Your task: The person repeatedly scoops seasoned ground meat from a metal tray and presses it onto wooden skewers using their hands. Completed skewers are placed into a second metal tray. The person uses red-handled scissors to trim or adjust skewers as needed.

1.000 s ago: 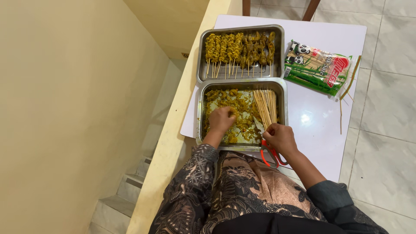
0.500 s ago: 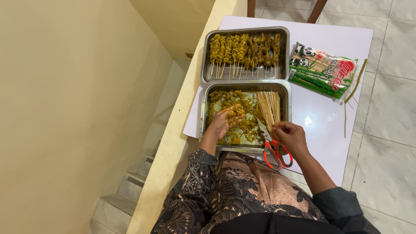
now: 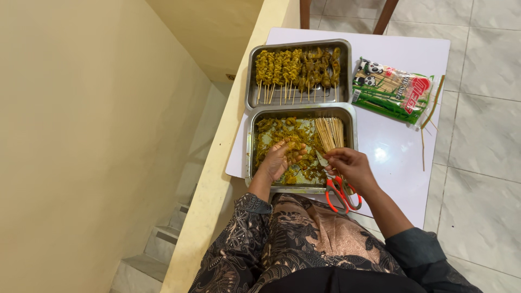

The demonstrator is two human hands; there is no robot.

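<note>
Left hand (image 3: 279,160) pinches yellow marinated meat (image 3: 285,133) in the near tray (image 3: 255,179); right hand (image 3: 350,165) grips a skewer (image 3: 321,158), bare sticks (image 3: 330,133) close for reach.

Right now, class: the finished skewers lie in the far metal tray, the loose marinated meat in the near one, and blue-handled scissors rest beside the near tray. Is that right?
Not quite. The scissors beside the near tray have red-orange handles, not blue, as the head view shows. The rest holds: finished skewers lie in the far tray, loose marinated meat in the near one.
</note>
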